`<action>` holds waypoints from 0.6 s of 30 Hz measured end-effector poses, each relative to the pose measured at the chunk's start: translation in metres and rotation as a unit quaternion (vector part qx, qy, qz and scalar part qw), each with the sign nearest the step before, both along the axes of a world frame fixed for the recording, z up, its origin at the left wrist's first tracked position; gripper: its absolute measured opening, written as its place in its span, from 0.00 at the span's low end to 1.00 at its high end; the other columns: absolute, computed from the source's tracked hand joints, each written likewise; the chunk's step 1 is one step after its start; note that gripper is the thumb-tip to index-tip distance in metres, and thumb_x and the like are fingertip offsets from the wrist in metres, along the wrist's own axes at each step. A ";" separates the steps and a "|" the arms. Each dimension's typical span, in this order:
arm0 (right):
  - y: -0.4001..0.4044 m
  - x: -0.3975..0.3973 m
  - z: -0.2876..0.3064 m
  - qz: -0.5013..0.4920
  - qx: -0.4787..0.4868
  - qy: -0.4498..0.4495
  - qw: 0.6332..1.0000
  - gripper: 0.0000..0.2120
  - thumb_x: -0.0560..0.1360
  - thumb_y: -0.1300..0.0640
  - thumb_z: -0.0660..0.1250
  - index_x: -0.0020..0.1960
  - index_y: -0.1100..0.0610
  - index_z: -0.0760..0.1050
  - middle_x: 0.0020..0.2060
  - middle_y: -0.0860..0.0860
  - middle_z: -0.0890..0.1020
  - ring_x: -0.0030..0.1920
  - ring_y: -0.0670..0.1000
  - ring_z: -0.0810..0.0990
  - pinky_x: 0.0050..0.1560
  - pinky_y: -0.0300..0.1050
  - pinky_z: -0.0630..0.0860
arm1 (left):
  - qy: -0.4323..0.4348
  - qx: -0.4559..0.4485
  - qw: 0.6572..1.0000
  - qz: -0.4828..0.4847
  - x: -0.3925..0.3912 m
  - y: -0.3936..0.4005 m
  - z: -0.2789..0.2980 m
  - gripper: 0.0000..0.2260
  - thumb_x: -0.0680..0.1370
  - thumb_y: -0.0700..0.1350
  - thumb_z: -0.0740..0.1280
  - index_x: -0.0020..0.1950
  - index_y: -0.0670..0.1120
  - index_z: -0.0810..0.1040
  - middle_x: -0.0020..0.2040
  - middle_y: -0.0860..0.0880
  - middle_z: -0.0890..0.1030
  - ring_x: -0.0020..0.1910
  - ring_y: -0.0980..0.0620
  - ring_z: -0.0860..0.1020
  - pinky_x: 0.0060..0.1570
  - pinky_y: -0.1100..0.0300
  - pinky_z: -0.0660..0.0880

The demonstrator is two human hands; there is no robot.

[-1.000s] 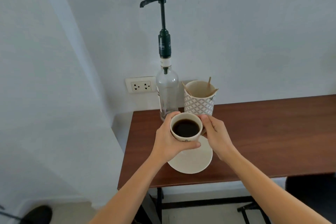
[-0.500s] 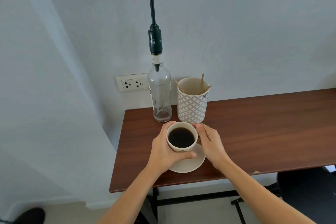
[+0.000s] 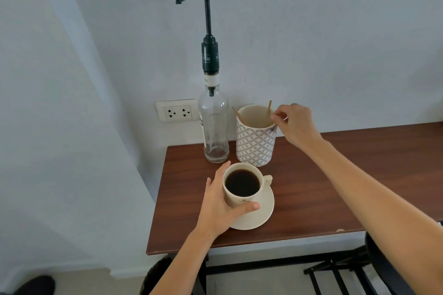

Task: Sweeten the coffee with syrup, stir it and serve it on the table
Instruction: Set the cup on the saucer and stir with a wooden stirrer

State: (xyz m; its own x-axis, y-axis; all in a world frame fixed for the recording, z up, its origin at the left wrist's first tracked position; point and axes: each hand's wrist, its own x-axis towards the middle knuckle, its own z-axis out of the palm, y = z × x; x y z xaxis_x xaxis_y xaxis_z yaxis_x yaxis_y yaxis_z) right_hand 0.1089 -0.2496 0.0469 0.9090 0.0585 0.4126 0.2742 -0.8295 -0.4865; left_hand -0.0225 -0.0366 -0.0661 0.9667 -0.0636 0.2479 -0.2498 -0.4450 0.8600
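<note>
A cream cup [image 3: 240, 199] full of black coffee stands on a cream saucer [image 3: 266, 213] near the table's left end. My left hand [image 3: 215, 208] wraps the cup's left side, thumb across its front. Behind the cup stands a clear glass syrup bottle [image 3: 214, 127] with a tall black pump, its spout pointing left. To the bottle's right is a patterned white holder [image 3: 255, 146] with thin wooden stir sticks [image 3: 269, 109]. My right hand [image 3: 294, 124] is at the holder's right rim, thumb and forefinger pinched on a stick there.
The brown wooden table [image 3: 323, 187] stands against a pale wall, its left end by a corner. A white double socket [image 3: 177, 110] is on the wall left of the bottle. Black chair parts [image 3: 347, 270] show below the table's front edge.
The cup has come down onto the saucer. My right hand let go of the cup and reached back to the stick holder. My left hand stays on the cup.
</note>
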 end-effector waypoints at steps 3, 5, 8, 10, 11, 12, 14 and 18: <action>0.000 0.001 0.008 -0.007 -0.049 -0.011 0.999 0.07 0.79 0.60 0.68 0.47 0.62 0.82 0.47 0.60 0.80 0.46 0.61 0.80 0.45 0.46 0.71 | 0.014 0.003 1.000 -0.002 0.000 0.001 0.000 0.45 0.62 0.70 0.77 0.75 0.60 0.63 0.72 0.62 0.72 0.74 0.59 0.67 0.76 0.36 0.58; 0.001 0.000 0.019 -0.014 -0.070 -0.025 0.997 0.08 0.80 0.59 0.67 0.47 0.62 0.81 0.49 0.59 0.79 0.50 0.61 0.78 0.45 0.49 0.71 | 0.020 0.003 1.000 -0.003 0.000 0.001 0.001 0.46 0.62 0.71 0.76 0.75 0.60 0.62 0.72 0.62 0.72 0.74 0.59 0.67 0.76 0.36 0.58; -0.001 -0.010 0.045 0.007 -0.033 -0.098 0.995 0.08 0.80 0.59 0.67 0.48 0.64 0.80 0.46 0.61 0.81 0.47 0.61 0.80 0.47 0.50 0.75 | 0.026 0.000 1.000 -0.003 -0.001 0.002 0.001 0.46 0.61 0.73 0.75 0.74 0.63 0.61 0.72 0.63 0.72 0.74 0.60 0.66 0.76 0.36 0.57; -0.005 -0.026 0.066 0.031 0.000 -0.181 0.983 0.08 0.79 0.59 0.67 0.47 0.64 0.79 0.40 0.60 0.83 0.41 0.60 0.81 0.45 0.50 0.77 | 0.029 -0.002 1.000 -0.004 -0.001 0.002 0.001 0.45 0.61 0.73 0.75 0.73 0.65 0.60 0.71 0.63 0.72 0.73 0.61 0.66 0.76 0.36 0.57; -0.008 -0.037 0.076 0.047 0.017 -0.216 0.975 0.08 0.79 0.59 0.67 0.46 0.64 0.79 0.37 0.58 0.83 0.38 0.59 0.81 0.43 0.49 0.78 | 0.029 -0.003 1.000 -0.003 -0.001 0.002 0.001 0.45 0.61 0.73 0.75 0.73 0.65 0.60 0.72 0.63 0.72 0.74 0.60 0.66 0.76 0.36 0.57; -0.010 -0.050 0.084 0.065 0.033 -0.239 0.968 0.07 0.79 0.59 0.67 0.46 0.62 0.78 0.34 0.56 0.83 0.37 0.54 0.81 0.42 0.43 0.79 | 0.028 -0.003 1.000 -0.003 -0.001 0.002 0.001 0.44 0.61 0.73 0.75 0.73 0.65 0.61 0.72 0.63 0.72 0.74 0.61 0.66 0.76 0.35 0.58; -0.013 -0.075 0.094 0.119 0.039 -0.234 0.964 0.06 0.79 0.58 0.66 0.45 0.59 0.78 0.32 0.50 0.82 0.36 0.45 0.81 0.39 0.29 0.74 | 0.026 -0.003 1.000 -0.003 -0.001 0.002 0.001 0.44 0.62 0.72 0.75 0.72 0.66 0.60 0.72 0.64 0.72 0.73 0.61 0.67 0.76 0.35 0.58; -0.003 -0.097 0.079 0.204 -0.076 -0.090 0.972 0.05 0.77 0.60 0.70 0.43 0.58 0.79 0.31 0.51 0.83 0.33 0.53 0.83 0.39 0.47 0.76 | 0.020 -0.009 1.000 -0.005 0.000 0.003 -0.001 0.43 0.61 0.72 0.76 0.72 0.66 0.62 0.71 0.63 0.72 0.74 0.59 0.67 0.75 0.34 0.58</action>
